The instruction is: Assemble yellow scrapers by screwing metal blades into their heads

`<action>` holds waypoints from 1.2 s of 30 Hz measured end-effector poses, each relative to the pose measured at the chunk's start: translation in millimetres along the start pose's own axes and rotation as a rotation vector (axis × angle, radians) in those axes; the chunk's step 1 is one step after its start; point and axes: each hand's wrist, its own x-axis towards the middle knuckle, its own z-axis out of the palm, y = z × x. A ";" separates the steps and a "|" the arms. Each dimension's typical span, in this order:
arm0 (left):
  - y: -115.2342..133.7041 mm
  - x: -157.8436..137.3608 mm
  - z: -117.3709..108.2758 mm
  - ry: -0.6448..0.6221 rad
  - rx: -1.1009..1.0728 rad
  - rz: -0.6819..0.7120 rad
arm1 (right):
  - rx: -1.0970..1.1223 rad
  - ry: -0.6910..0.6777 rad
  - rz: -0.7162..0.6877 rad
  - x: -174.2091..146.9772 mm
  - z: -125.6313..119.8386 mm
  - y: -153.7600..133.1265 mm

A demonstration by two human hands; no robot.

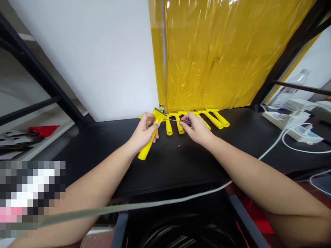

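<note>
My left hand point(145, 132) is closed around a yellow scraper point(147, 148), its handle slanting down to the left and its blade edge up. In my right hand point(198, 129) is a thin screwdriver point(172, 120), held level with the shaft pointing left. The screwdriver's tip meets the scraper's head, at what looks like a small screw. Behind both hands several more yellow scrapers point(216, 120) lie in a row along the back of the black table point(165, 168). A tiny screw point(178, 146) rests on the tabletop between my forearms.
A yellow plastic curtain point(212, 55) and a white panel point(103, 58) rise behind the table. At the right are a power strip point(302, 132), white cables and a clear bottle point(289, 89). A pale cable point(155, 205) crosses in front of the table edge.
</note>
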 end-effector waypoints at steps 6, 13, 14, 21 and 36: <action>-0.7 -1.2 -0.1 -0.040 -0.009 0.044 | -0.137 -0.067 0.107 3.4 -6.5 -6.3; -1.2 -0.2 0.0 -0.019 0.022 0.048 | -0.103 -0.105 0.059 1.5 -5.2 -6.5; -1.1 0.1 -0.5 -0.014 0.019 0.054 | -0.088 -0.116 0.054 0.8 -4.9 -7.0; -0.6 0.2 -2.9 -0.041 0.054 0.101 | -0.033 -0.106 0.087 2.2 -4.1 -4.8; 0.8 0.1 -6.1 -0.060 0.102 0.157 | 1.126 -0.616 0.942 11.9 -13.0 -10.7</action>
